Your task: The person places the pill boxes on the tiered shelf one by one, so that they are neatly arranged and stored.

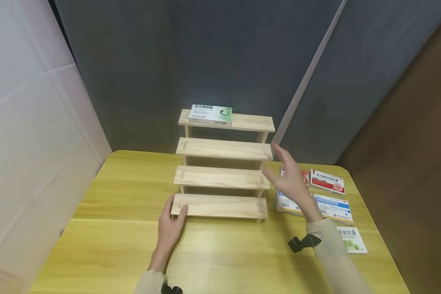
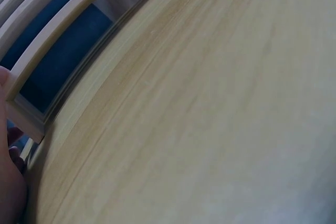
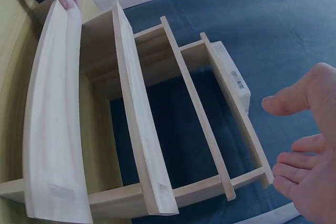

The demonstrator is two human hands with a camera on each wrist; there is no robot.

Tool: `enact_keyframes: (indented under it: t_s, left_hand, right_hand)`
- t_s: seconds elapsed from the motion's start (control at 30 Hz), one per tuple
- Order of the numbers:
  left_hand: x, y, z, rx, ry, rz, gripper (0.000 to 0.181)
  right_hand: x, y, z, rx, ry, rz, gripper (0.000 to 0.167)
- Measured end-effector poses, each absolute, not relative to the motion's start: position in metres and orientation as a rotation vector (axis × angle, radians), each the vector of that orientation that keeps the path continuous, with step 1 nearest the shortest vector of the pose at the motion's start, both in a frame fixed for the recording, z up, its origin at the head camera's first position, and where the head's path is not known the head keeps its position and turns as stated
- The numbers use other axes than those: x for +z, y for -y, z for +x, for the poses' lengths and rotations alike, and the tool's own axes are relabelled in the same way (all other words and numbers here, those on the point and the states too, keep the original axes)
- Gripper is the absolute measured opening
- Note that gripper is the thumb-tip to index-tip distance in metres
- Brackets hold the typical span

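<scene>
A pale wooden rack with stepped shelves (image 1: pixel 220 206) stands on the table. My left hand (image 1: pixel 170 230) grips the left end of its lowest shelf, thumb on top; the left wrist view shows part of that hand (image 2: pixel 9 182) at the shelf end. A white and green box (image 1: pixel 210 114) lies at the left of the top shelf, seen edge-on in the right wrist view (image 3: pixel 231 74). My right hand (image 1: pixel 292 179) is in the air just right of the middle shelves, thumb and fingers apart, holding nothing; in the right wrist view the hand (image 3: pixel 315 150) is beside the rack.
Right of the rack on the table (image 1: pixel 114 228) lie several medicine boxes: a red and white one (image 1: pixel 328 182), a blue and white one (image 1: pixel 333 208), a green and white one (image 1: pixel 353 239), and others partly behind my right hand. A dark curtain (image 1: pixel 220 53) hangs behind.
</scene>
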State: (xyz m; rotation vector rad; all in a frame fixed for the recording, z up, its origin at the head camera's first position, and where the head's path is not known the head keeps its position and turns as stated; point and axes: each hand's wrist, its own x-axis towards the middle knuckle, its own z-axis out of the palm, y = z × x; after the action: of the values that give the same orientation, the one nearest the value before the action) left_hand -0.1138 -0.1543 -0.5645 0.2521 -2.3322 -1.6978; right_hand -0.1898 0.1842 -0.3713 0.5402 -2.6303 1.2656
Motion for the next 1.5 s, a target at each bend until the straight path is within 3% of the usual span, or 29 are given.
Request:
enact_keyframes:
  t_s: [1.5]
  left_hand:
    - [-0.566, 0.154, -0.113, -1.727, 2.329, 0.246, 0.065]
  right_hand:
    - [-0.424, -0.21, -0.161, 1.202, 2.638, 0.454, 0.078]
